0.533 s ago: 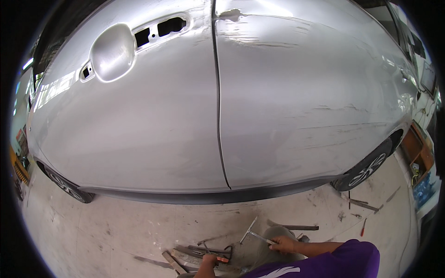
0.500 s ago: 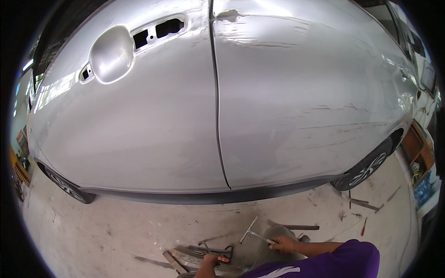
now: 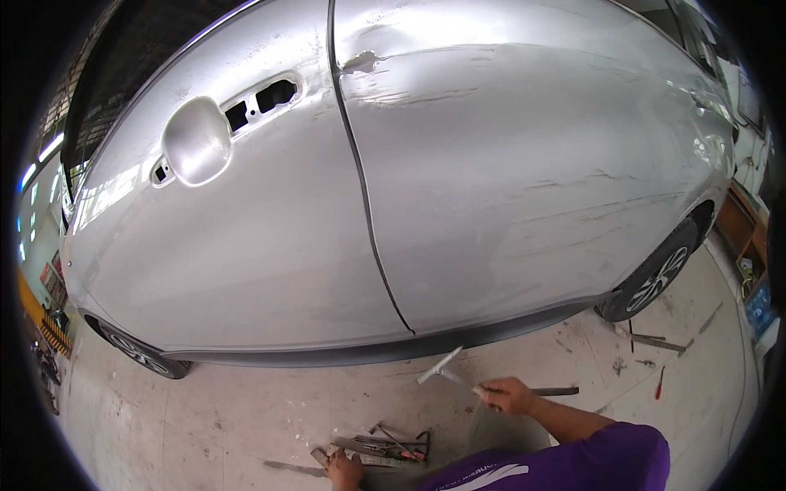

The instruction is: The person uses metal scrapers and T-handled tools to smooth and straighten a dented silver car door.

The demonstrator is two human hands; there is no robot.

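Note:
My right hand (image 3: pixel 508 396) grips the handle of a small metal body hammer (image 3: pixel 442 368), whose pale head is lifted off the floor toward the sill of the silver car (image 3: pixel 458 204). My left hand (image 3: pixel 344 470) rests low on the concrete floor, touching a pile of metal hand tools (image 3: pixel 385 446); I cannot tell whether it grips one. The car's side fills the view, with a scraped, dented rear door (image 3: pixel 524 164) and a front door whose handle is removed (image 3: pixel 262 102).
A car wheel (image 3: pixel 655 278) stands at the right and another (image 3: pixel 135 352) at the left. Loose metal bars (image 3: pixel 655 342) and a red-handled tool (image 3: pixel 659 383) lie on the floor at the right. Wooden shelves (image 3: pixel 745 245) stand at the far right.
My right hand has risen from the floor with the hammer, its head now up near the car's sill. The view has shifted lower and closer to the car.

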